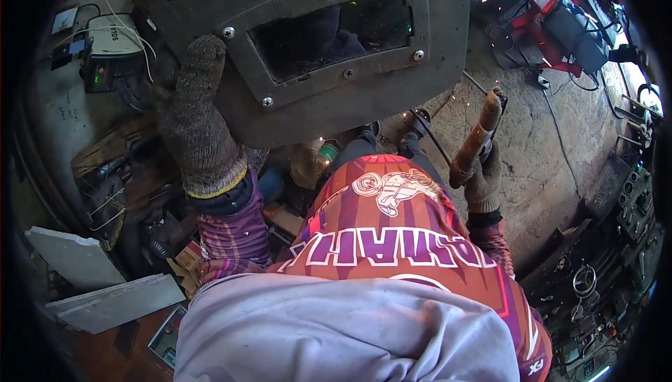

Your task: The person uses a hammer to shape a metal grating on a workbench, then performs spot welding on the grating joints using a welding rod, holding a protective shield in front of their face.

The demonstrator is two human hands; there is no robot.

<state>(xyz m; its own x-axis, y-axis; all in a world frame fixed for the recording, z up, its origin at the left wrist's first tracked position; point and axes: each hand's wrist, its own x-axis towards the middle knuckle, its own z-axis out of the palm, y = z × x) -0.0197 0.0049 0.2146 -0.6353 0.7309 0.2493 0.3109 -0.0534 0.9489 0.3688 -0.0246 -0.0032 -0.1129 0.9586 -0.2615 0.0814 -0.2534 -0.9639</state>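
A dark grey welding shield [301, 112] with a rectangular dark window, framed by screws, fills the upper middle. My left hand [199, 112], in a worn grey-brown knit glove with a yellow cuff edge, is closed on the shield's left side. Its fingers overlap the face of the shield beside the window. At the right, my right hand [484, 185], in a similar glove, wraps round a worn brown welding electrode holder [477, 143]. A thin dark rod [435, 138] slants near the holder's lower end; whether it is clamped there I cannot tell. Small bright sparks show around the shield and holder.
White boards [115, 301] lean at lower left. A black device with a light-coloured top [112, 57] stands at upper left. A red and grey machine [570, 36] with cables sits at upper right on the concrete floor [539, 144]. Metal parts and tools [584, 284] crowd the right side.
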